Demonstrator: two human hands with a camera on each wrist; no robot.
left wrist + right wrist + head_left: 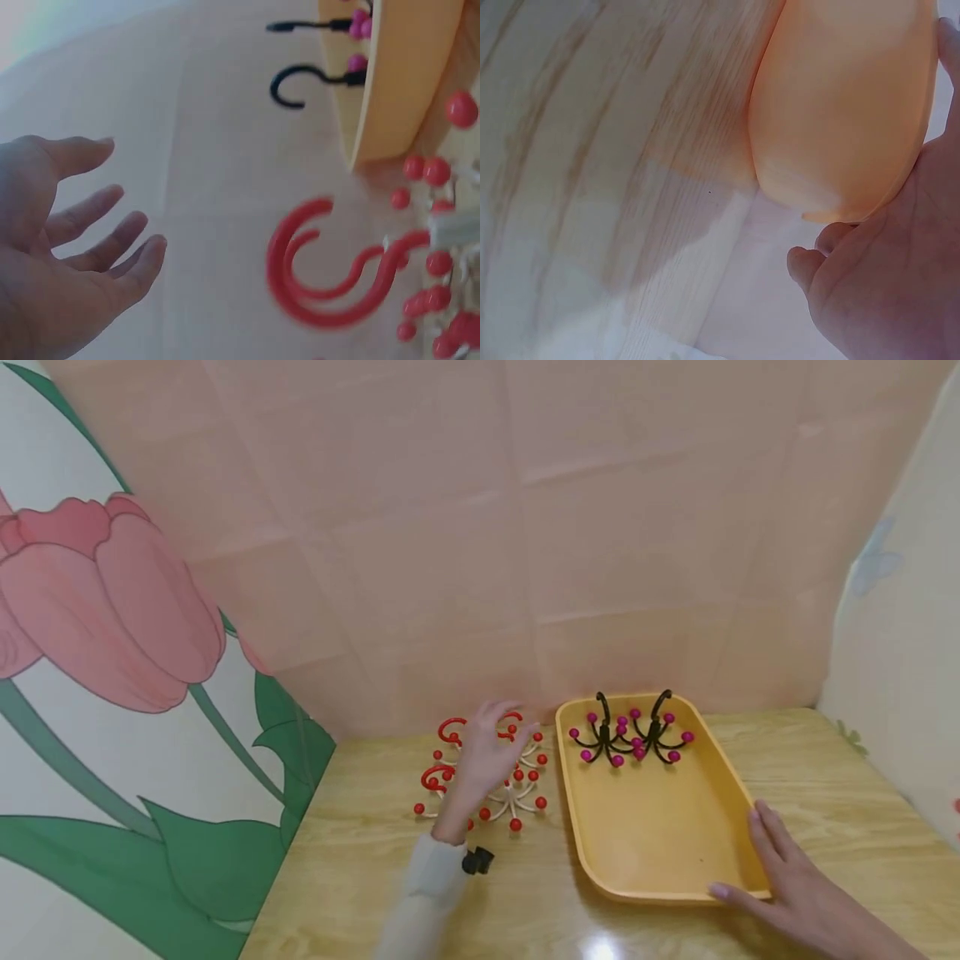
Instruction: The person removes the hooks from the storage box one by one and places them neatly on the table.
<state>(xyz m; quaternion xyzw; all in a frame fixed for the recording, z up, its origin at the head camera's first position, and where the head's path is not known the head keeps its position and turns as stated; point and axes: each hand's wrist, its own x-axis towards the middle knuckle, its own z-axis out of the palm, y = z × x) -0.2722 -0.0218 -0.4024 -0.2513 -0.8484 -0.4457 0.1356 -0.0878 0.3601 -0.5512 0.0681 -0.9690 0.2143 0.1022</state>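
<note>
Pale sleeve (426, 885) leads forward to the left hand (483, 760), its fingers loosely parted above red-tipped hooks (512, 795); right of those fingers, black hooks (604, 739) rest in the yellow tray (660, 835), whose near right corner the right hand (798, 885) touches, thumb and fingers spread wide.

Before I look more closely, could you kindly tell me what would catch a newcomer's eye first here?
Probably the huge pink tulip on the left in the head view. Next comes the yellow tray, with black hooked holders tipped in magenta balls at its far end and the right hand at its near right corner. Left of it are the red-hooked holders, with the left hand open above them.
</note>
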